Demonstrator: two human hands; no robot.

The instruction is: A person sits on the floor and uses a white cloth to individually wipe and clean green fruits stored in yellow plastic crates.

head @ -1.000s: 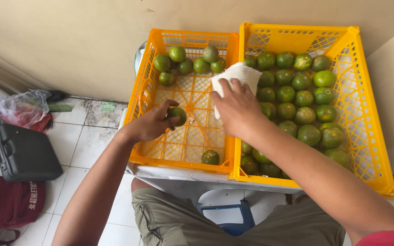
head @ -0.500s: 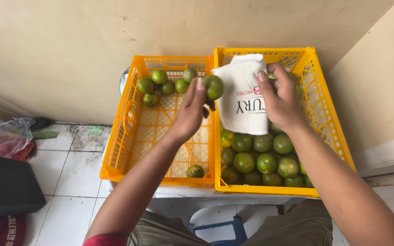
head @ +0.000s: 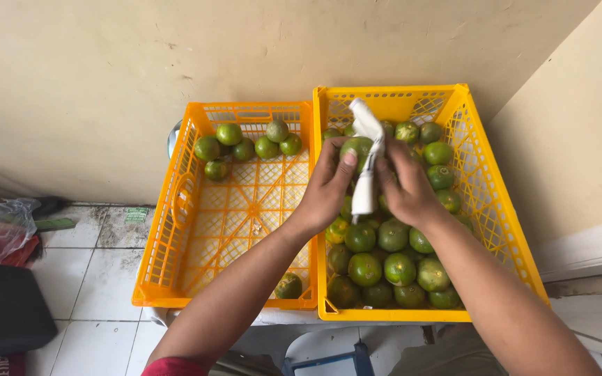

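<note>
While gripped, white cloth (head: 366,182) lengthwise, upright.

Left orange crate (head: 175,230) floor lies mostly bare; green citrus fruits (head: 384,257) crowd the right yellow crate (head: 503,230).

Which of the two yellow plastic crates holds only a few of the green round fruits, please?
The left yellow plastic crate: a handful of green round fruits at its far end, one near.

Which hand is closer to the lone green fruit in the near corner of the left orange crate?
Left. The left hand is up over the crates' shared wall, on that fruit's side. The right hand is farther, over the full yellow plastic crate, holding the white cloth.
</note>
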